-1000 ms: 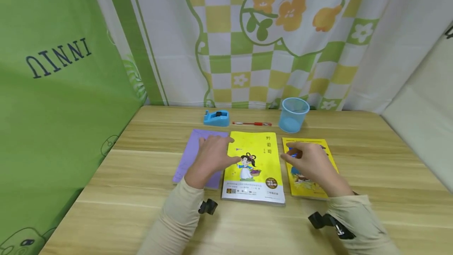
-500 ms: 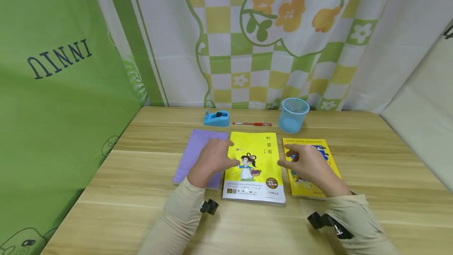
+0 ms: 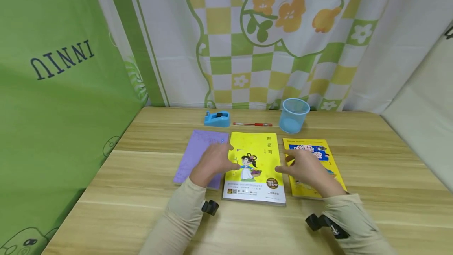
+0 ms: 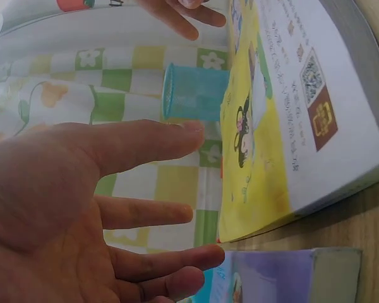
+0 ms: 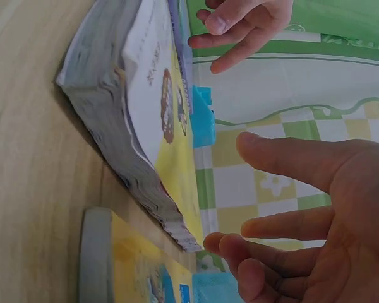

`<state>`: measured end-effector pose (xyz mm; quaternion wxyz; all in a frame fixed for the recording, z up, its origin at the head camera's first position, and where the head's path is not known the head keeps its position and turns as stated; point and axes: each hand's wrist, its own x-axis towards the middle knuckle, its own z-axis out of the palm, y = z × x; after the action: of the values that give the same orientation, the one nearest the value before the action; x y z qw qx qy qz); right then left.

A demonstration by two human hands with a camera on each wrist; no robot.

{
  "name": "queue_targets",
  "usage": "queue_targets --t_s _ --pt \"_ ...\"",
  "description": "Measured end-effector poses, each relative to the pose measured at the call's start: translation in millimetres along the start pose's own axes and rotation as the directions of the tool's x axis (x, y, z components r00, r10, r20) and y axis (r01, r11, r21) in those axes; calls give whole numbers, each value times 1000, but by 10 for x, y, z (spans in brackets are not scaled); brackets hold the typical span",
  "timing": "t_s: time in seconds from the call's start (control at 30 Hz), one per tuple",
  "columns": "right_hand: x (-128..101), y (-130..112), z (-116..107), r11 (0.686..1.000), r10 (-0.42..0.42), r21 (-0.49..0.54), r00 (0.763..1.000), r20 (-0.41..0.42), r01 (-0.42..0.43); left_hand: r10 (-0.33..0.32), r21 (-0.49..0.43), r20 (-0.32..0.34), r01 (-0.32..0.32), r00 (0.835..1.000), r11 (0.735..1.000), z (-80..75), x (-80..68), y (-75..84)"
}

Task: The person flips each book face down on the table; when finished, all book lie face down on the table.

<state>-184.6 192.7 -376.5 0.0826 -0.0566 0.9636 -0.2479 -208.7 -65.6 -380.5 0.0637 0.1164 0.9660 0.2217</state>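
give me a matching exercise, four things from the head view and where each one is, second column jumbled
1. red pen
2. purple book
3. yellow-and-white book
4. blue cup

A. right of the red pen
B. left of the yellow-and-white book
C. between the tape dispenser and the blue cup
D. between left hand and right hand

Pairs: 1-C, 2-B, 3-D, 4-A

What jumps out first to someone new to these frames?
Probably the bright yellow book in the middle of the table, with a girl pictured on its cover. Next, the left hand and right hand, hovering at its two sides, near the purple book and the smaller yellow book. Behind, a blue cup stands before a checked curtain.
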Motion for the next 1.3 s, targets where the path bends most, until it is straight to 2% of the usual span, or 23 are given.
queue_targets --t_s 0.2,0.43,0.7,0.87,1.1,1.3 --pt "26 -4 66 1000 30 5 999 22 -30 -31 -10 28 32 999 999 50 19 -19" --pt "41 7 137 1000 29 -6 999 32 -28 4 -18 56 -3 998 1000 95 25 5" --pt "52 -3 173 999 32 -15 998 54 -31 -5 51 88 1 996 999 160 21 86" --pt "50 0 189 999 33 -26 998 45 -32 7 83 83 -14 997 996 205 26 108" --pt "53 12 194 999 28 -19 999 32 -28 -13 56 74 9 997 998 228 34 106" --pt "60 20 199 999 43 -25 999 34 -42 -4 112 72 -4 997 994 247 48 123"
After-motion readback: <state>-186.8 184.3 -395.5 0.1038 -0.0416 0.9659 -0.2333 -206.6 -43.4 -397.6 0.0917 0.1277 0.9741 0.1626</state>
